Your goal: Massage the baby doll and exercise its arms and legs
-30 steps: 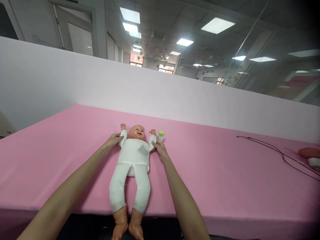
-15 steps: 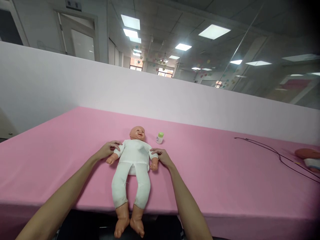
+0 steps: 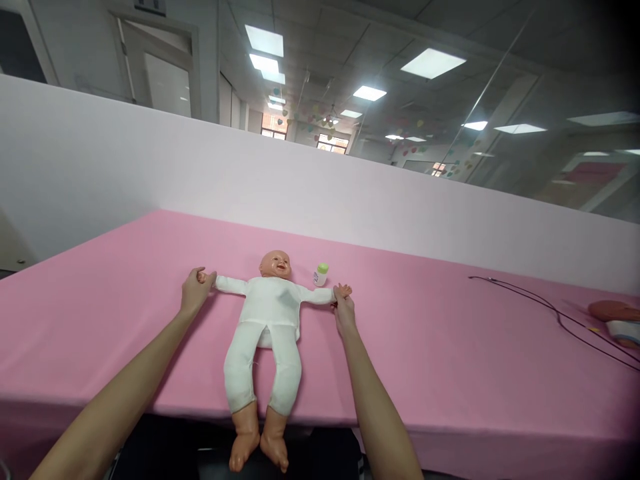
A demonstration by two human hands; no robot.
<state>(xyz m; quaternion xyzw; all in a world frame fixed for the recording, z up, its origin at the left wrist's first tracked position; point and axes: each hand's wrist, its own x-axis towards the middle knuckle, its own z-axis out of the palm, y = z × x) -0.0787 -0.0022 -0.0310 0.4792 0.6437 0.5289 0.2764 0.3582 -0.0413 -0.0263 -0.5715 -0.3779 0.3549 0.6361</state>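
A baby doll (image 3: pixel 270 303) with a white cloth body lies on its back on the pink table cover (image 3: pixel 430 347), its feet hanging past the front edge. Both its arms are stretched out sideways. My left hand (image 3: pixel 195 292) is closed around the doll's hand and wrist on the left. On the other side, my right hand (image 3: pixel 345 312) grips the doll's wrist, and the doll's small fingers show above my own. A small bottle (image 3: pixel 321 275) with a green cap stands just beyond the doll's arm on the right.
A thin dark cable (image 3: pixel 555 310) runs across the right of the table. Part of another doll (image 3: pixel 617 317) lies at the right edge. Behind the table rises a white partition (image 3: pixel 350 200) with glass above it.
My hands have moved outward from the doll's upper arms to its wrists. The doll's arms, earlier down beside its body, are now spread straight out. The bottle has stayed in place.
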